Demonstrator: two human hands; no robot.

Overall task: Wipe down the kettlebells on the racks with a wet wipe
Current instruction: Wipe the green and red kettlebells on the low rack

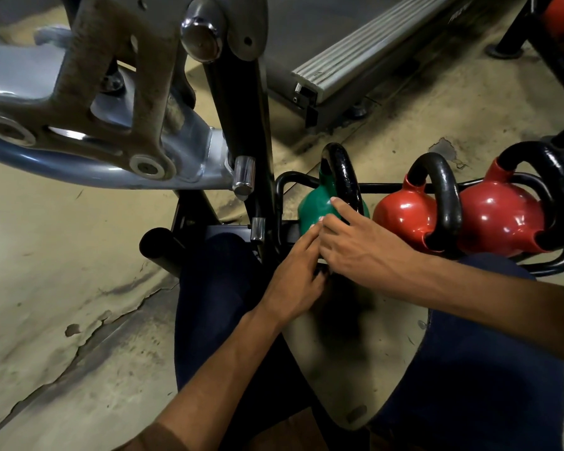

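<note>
My left hand (pixel 293 281) and right hand (pixel 355 249) meet on the green kettlebell (pixel 316 206) at one o'clock. I cannot tell whether either holds a wipe. Seemingly wiping its body; next, sweep up the handle (pixel 344 177).

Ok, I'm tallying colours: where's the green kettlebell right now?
Head view, centre-right: the green kettlebell sits at the left end of the rack, just left of a red kettlebell, with the right hand touching it.

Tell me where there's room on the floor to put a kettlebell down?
Bare floor left of the left knee, and between the rack and the treadmill. Crowded: the green kettlebell, middle red kettlebell and right red kettlebell sit packed on the rack.
</note>
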